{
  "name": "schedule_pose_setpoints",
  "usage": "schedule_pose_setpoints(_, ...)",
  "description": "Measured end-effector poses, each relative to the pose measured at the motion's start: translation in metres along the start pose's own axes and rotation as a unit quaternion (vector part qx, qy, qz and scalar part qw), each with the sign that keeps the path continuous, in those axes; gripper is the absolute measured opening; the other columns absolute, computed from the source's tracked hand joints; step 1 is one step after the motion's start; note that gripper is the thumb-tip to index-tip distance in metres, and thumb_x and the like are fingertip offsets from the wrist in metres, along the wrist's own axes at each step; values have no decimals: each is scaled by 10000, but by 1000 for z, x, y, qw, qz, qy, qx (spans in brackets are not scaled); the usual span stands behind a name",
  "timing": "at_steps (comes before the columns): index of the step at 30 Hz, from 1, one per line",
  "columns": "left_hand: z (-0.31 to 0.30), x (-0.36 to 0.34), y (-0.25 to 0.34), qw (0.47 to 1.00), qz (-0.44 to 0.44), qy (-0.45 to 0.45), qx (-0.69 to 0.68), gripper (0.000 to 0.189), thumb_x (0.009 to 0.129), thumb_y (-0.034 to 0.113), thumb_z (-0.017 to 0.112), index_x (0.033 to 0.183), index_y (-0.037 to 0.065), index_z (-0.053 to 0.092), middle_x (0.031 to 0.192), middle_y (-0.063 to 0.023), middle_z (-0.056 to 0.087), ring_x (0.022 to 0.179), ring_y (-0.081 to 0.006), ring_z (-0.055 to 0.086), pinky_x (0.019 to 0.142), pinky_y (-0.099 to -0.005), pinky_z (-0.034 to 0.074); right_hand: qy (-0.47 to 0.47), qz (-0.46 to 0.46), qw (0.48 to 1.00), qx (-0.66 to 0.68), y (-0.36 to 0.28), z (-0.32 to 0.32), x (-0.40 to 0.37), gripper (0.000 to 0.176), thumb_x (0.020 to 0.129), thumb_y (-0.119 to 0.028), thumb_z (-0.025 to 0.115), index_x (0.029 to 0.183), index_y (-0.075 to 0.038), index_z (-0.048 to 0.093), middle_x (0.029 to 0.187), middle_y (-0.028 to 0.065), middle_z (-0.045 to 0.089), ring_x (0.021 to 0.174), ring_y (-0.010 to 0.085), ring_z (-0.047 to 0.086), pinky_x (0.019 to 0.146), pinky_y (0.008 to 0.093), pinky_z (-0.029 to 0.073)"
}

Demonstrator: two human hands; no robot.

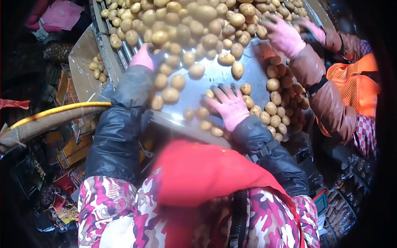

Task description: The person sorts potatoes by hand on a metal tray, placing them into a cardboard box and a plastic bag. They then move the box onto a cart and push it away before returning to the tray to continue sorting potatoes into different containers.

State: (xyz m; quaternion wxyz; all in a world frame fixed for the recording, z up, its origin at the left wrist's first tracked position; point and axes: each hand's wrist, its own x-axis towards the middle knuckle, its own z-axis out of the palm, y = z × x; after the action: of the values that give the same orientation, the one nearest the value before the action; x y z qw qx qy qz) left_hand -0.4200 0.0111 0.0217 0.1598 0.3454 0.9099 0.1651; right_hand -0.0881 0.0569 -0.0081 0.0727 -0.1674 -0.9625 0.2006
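Many potatoes (196,71) lie and roll over a shiny metal tray (215,78) in front of me; those at the upper middle are smeared by motion. My left hand (144,58), in a pink glove with dark fingers, is at the tray's left side beside the potatoes. Its blurred fingers look apart, with no potato held. My right hand (231,108), gloved the same way, lies with fingers spread over the tray's near part. Several potatoes (216,131) sit around it, some close to its fingertips and others by the near edge.
Across on the right, another person's pink-gloved hands (285,38) reach over the potatoes; that person wears an orange vest (351,87). Potatoes (285,95) heap along the tray's right side. At left are a plastic-lined container (84,51) with several potatoes and a yellow-topped curved bar (62,111).
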Motion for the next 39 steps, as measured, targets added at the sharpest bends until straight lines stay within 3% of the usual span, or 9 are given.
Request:
schedule_pose_setpoints(7, -12, -51, 55, 954, 42, -296, -24, 318, 963, 340, 644, 1217, 154, 687, 1130, -206, 707, 1063, -384, 700, 921, -439, 553, 8, 238, 966, -101, 60, -33, -43, 521, 868, -411, 717, 1277, -94, 652, 1298, 162, 634, 1289, 387, 534, 1114, 599, 350)
schedule_pose_setpoints(10, -12, -70, 64, 892, 227, -389, 38, 240, 959, 242, 647, 1173, 161, 719, 1126, -193, 708, 1028, -356, 710, 916, -421, 563, -18, 245, 968, -59, 61, -69, -14, 481, 887, -351, 718, 1271, -66, 664, 1283, 175, 648, 1233, 381, 578, 1092, 526, 417)
schedule_pose_setpoints(14, 16, -29, 22, 952, 272, 9, -142, 341, 942, 213, 664, 1281, 173, 674, 1218, -176, 665, 1073, -376, 684, 937, -456, 557, 104, 40, 989, -95, 63, -76, 71, 536, 877, -328, 737, 1338, -77, 628, 1368, 169, 598, 1284, 404, 532, 1119, 562, 388)
schedule_pose_setpoints(16, -15, 6, 46, 980, 196, 24, -22, 428, 936, 172, 635, 1360, 230, 623, 1286, -170, 632, 1119, -389, 667, 966, -468, 546, 139, 27, 985, -97, 68, -74, 126, 595, 876, -371, 736, 1411, -163, 580, 1470, 175, 525, 1372, 413, 467, 1149, 579, 356)
schedule_pose_setpoints(22, 14, 24, 45, 949, 275, -126, 91, 514, 896, 88, 583, 1364, 300, 604, 1408, -171, 553, 1084, -406, 669, 929, -486, 563, 40, 146, 985, -85, 54, -47, 162, 707, 821, -515, 743, 1444, -225, 575, 1626, 214, 360, 1536, 414, 283, 1256, 609, 160)
schedule_pose_setpoints(28, 20, -84, 12, 903, 410, -109, 66, 428, 845, 92, 614, 1269, 141, 614, 1390, -169, 554, 1035, -387, 683, 858, -486, 571, -21, -6, 997, -76, 36, -21, 51, 576, 803, -415, 757, 1324, -194, 650, 1513, 188, 499, 1404, 430, 445, 1141, 649, 313)
schedule_pose_setpoints(32, 8, -90, -9, 876, 386, -287, 15, 387, 858, 87, 609, 1243, 107, 646, 1239, -153, 652, 1055, -374, 684, 888, -454, 568, 44, 99, 992, -61, 47, -22, 7, 555, 832, -440, 730, 1325, -197, 651, 1476, 172, 529, 1362, 436, 463, 1139, 612, 315)
schedule_pose_setpoints(35, -35, -69, 24, 943, 110, -256, -183, 281, 964, 189, 613, 1224, 127, 698, 1122, -157, 701, 1058, -381, 686, 915, -441, 562, 55, 195, 975, -91, 69, -27, -24, 551, 844, -423, 712, 1350, -217, 646, 1474, 167, 540, 1324, 378, 515, 1139, 598, 319)
schedule_pose_setpoints(39, -14, -29, 47, 959, 218, -178, -16, 313, 972, 243, 618, 1266, 148, 670, 1106, -170, 701, 1023, -391, 690, 872, -469, 557, 36, 266, 956, -115, 62, -31, -37, 491, 885, -350, 710, 1345, -187, 663, 1495, 175, 527, 1362, 372, 492, 1169, 590, 299)
